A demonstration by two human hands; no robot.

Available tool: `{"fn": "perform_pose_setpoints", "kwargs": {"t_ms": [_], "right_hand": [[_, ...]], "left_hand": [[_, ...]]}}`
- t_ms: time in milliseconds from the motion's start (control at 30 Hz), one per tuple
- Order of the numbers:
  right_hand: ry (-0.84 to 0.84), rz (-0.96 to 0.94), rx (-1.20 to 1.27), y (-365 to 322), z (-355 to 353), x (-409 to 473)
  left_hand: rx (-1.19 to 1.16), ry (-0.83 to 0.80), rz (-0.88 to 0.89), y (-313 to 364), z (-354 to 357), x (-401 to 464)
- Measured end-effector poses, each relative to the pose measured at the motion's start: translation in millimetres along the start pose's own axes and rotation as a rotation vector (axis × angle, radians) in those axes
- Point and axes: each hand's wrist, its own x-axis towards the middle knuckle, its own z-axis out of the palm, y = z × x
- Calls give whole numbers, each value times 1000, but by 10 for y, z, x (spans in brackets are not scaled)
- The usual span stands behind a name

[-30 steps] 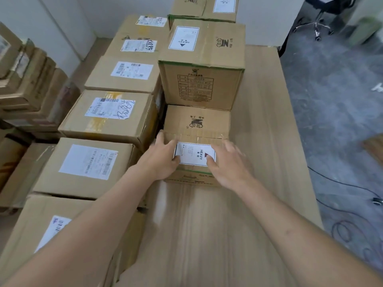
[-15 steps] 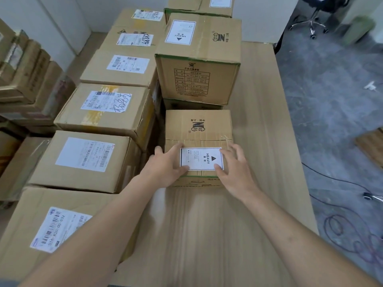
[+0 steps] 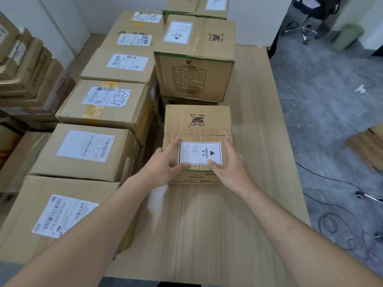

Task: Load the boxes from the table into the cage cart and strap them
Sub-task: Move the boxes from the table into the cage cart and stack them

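Note:
A small cardboard box (image 3: 198, 125) with a white HEAVY label lies on the wooden table (image 3: 207, 228), in front of a taller stack of boxes (image 3: 194, 56). My left hand (image 3: 163, 162) grips its near left corner, thumb on top beside the label. At the near right corner my right hand (image 3: 230, 166) grips it the same way, thumb on the label's edge and fingers along the right side. A row of several larger labelled boxes (image 3: 103, 104) runs along the table's left side. No cage cart is in view.
More cardboard boxes (image 3: 27, 65) are piled on the floor at the left. The right strip of the table (image 3: 259, 121) is bare wood. On the grey floor to the right lie cables (image 3: 342, 224); an office chair (image 3: 306, 21) stands far right.
The small box has slid toward me, out from under the taller stack, with both hands on it. My hands have shifted outward to its near corners.

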Motion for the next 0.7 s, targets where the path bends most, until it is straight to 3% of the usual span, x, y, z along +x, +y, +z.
{"fn": "perform_pose_setpoints", "kwargs": {"t_ms": [300, 700], "right_hand": [[45, -134, -13, -133, -450, -269], [-35, -470, -14, -178, -1432, -889]], "left_hand": [[6, 145, 25, 369, -8, -458], [-6, 529, -5, 1140, 404, -1627]]}}
